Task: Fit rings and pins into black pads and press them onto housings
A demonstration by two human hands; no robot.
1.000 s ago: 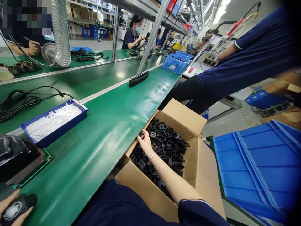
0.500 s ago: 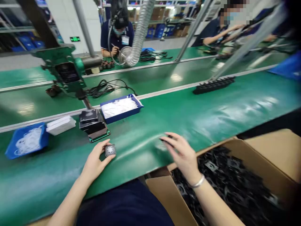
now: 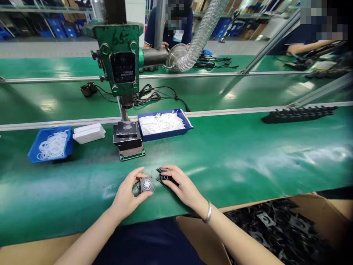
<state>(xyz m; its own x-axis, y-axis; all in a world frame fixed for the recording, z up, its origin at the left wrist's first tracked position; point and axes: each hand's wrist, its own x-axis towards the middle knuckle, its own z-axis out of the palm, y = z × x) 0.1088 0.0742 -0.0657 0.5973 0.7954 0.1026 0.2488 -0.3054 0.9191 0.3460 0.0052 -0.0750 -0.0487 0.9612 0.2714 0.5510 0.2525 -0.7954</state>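
Between the thumb and fingers of my left hand point(image 3: 128, 193) is a small square dark housing point(image 3: 147, 184) with a light spiral-bladed impeller in its face. My right hand point(image 3: 184, 186) pinches a black plastic part point(image 3: 164, 177) with a round hole and a short projecting stub. The two pieces are close together over the green bench mat point(image 3: 220, 158), apart from each other. Just beyond my hands stands the green press point(image 3: 118, 62), its ram above a black block point(image 3: 127, 136) on the base.
Left of the press are a blue bin point(image 3: 51, 145) of white rings and a white stack point(image 3: 88, 133). A blue tray point(image 3: 165, 125) holds white strips. A black row of parts point(image 3: 299, 114) lies at right. Below, a cardboard box point(image 3: 275, 224) holds black parts. A co-worker point(image 3: 168, 29) sits opposite.
My right hand has moved left from near the box's edge, bringing the black part beside the housing. My left hand still holds the housing. The camera view has turned and levelled.
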